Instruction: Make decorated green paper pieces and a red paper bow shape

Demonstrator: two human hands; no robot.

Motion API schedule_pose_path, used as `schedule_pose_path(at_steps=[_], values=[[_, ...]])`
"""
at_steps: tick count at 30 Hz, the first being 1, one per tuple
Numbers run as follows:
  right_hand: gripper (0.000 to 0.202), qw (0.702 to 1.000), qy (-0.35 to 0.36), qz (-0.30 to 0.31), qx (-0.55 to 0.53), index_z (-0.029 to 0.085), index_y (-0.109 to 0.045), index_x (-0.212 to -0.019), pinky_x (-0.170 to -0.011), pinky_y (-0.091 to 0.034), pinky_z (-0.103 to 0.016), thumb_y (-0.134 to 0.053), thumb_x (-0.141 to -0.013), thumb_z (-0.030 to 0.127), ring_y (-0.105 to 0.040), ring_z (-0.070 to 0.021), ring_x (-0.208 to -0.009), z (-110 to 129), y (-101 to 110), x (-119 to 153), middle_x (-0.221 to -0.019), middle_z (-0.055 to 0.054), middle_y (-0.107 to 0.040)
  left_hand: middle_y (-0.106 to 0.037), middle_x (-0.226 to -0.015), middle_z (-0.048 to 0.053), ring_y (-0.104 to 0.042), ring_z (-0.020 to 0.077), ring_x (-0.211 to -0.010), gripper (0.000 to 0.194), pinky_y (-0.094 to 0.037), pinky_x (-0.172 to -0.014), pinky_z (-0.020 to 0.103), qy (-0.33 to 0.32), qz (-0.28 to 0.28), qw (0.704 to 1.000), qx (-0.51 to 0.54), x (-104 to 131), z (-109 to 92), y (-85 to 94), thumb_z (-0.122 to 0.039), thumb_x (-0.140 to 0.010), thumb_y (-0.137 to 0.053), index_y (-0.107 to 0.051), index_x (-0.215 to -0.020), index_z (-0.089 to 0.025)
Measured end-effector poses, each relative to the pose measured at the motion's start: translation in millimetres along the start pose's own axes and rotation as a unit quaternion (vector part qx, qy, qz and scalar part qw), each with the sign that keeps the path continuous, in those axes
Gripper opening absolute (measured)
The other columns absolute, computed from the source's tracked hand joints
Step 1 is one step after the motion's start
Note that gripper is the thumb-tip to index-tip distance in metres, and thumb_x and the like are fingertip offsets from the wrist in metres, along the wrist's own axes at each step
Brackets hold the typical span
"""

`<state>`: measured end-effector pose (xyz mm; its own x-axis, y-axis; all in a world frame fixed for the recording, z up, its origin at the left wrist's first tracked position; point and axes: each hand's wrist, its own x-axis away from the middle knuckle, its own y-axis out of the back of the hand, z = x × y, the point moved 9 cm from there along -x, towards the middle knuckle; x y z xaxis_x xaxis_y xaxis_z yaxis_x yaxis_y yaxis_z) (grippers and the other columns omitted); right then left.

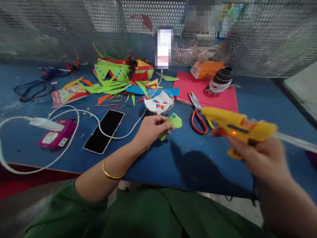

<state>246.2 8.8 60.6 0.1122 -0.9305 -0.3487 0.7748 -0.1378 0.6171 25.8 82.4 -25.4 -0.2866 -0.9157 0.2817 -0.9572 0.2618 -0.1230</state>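
Between thumb and fingers, my left hand pinches a green paper piece that bears a small blue square. Part of the paper is hidden behind the fingers. My right hand is wrapped around a yellow glue gun with a glowing orange light, its nozzle pointing left. Just beyond my left hand stands a small bowl lined with white paper, holding tiny red, blue and yellow paper bits. Red-handled scissors lie on the blue table between my hands, near the glue gun's nozzle.
A black phone, a white cable and a purple power box are at left. Green paper scraps pile at the back. Red sheets lie back right under a dark thread cone. A perforated metal screen borders the table.
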Motion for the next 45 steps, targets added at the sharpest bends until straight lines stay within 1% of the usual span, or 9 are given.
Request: schedule_pose_path(at_steps=[3,5,7,10,13,22,27,33,45], values=[[0.013,0.998,0.001,0.045,-0.04,0.021,-0.069,-0.101,-0.059,-0.054,-0.024,-0.061,-0.091,0.027,-0.069,-0.0157,-0.074,11.5,-38.0,4.8,-0.09,-0.004,-0.072,-0.072,-0.065,-0.001,-0.061,0.0071,-0.055,0.011,-0.045,-0.052,0.017,-0.016,0.0,1.0,0.002,1.8,-5.7,1.3,-0.023,-0.07,-0.077,-0.074,-0.076,-0.014],[0.014,0.997,0.004,0.052,-0.053,0.023,-0.066,-0.105,-0.065,-0.055,-0.026,-0.059,-0.094,0.027,-0.068,-0.0151,-0.074,14.0,-51.0,9.8,-0.089,-0.002,-0.068,-0.07,-0.062,-0.001,-0.06,0.0069,-0.055,0.009,-0.044,-0.052,0.017,-0.024,-0.003,1.0,-0.003,2.5,-8.8,2.5,-0.023,-0.073,-0.075,-0.074,-0.076,-0.014],[0.015,0.997,0.021,0.057,-0.048,0.023,-0.063,-0.109,-0.065,-0.054,-0.028,-0.056,-0.096,0.026,-0.067,-0.0147,-0.073,15.3,-55.8,14.8,-0.091,-0.002,-0.067,-0.069,-0.062,-0.001,-0.061,0.0066,-0.055,0.009,-0.044,-0.052,0.016,-0.029,-0.009,0.999,-0.011,2.9,-10.8,4.0,-0.023,-0.075,-0.073,-0.074,-0.079,-0.014],[0.018,0.996,0.066,0.061,-0.018,0.023,-0.061,-0.112,-0.064,-0.053,-0.03,-0.055,-0.096,0.028,-0.067,-0.0172,-0.076,19.9,-54.8,19.2,-0.095,-0.005,-0.067,-0.07,-0.064,0.0,-0.061,0.0069,-0.056,0.011,-0.044,-0.053,0.017,-0.03,-0.012,0.999,-0.028,3.1,-11.6,5.1,-0.024,-0.078,-0.073,-0.075,-0.082,-0.014],[0.018,0.994,0.085,0.068,0.018,0.021,-0.059,-0.111,-0.062,-0.053,-0.03,-0.053,-0.097,0.031,-0.069,-0.02,-0.079,22.8,-55.1,19.3,-0.092,-0.006,-0.068,-0.07,-0.063,0.0,-0.061,0.0076,-0.056,0.013,-0.045,-0.052,0.018,-0.02,-0.007,0.999,-0.038,3.1,-8.7,4.1,-0.025,-0.079,-0.073,-0.075,-0.084,-0.014],[0.018,0.992,0.087,0.059,0.071,0.021,-0.057,-0.104,-0.057,-0.05,-0.027,-0.051,-0.099,0.037,-0.067,-0.0161,-0.068,18.5,-58.0,16.5,-0.085,-0.003,-0.067,-0.071,-0.062,0.001,-0.062,0.0078,-0.055,0.015,-0.047,-0.055,0.017,0.023,0.006,0.999,-0.044,6.3,-0.4,0.9,-0.028,-0.081,-0.074,-0.077,-0.087,-0.015],[0.017,0.99,0.102,0.058,0.081,0.022,-0.057,-0.1,-0.057,-0.049,-0.027,-0.051,-0.098,0.038,-0.066,-0.0169,-0.068,19.3,-59.7,17.9,-0.084,-0.003,-0.067,-0.072,-0.062,0.0,-0.063,0.0081,-0.057,0.014,-0.047,-0.055,0.016,0.024,0.004,0.999,-0.048,6.9,-2.9,0.1,-0.027,-0.081,-0.075,-0.079,-0.088,-0.016],[0.02,0.987,0.096,0.05,0.119,0.023,-0.056,-0.099,-0.056,-0.05,-0.026,-0.049,-0.099,0.042,-0.066,-0.0153,-0.065,19.7,-60.4,17.3,-0.081,-0.001,-0.067,-0.073,-0.062,0.0,-0.064,0.0086,-0.056,0.014,-0.046,-0.053,0.015,0.021,-0.002,0.998,-0.053,7.1,-3.6,0.3,-0.027,-0.082,-0.075,-0.079,-0.089,-0.016],[0.017,0.989,0.09,0.049,0.111,0.025,-0.055,-0.099,-0.053,-0.049,-0.026,-0.049,-0.098,0.04,-0.064,-0.0146,-0.06,19.5,-59.8,15.2,-0.077,0.001,-0.065,-0.074,-0.065,0.001,-0.064,0.0081,-0.055,0.014,-0.045,-0.051,0.015,0.026,-0.005,0.997,-0.076,6.5,-5.6,1.0,-0.026,-0.082,-0.074,-0.079,-0.09,-0.016]])
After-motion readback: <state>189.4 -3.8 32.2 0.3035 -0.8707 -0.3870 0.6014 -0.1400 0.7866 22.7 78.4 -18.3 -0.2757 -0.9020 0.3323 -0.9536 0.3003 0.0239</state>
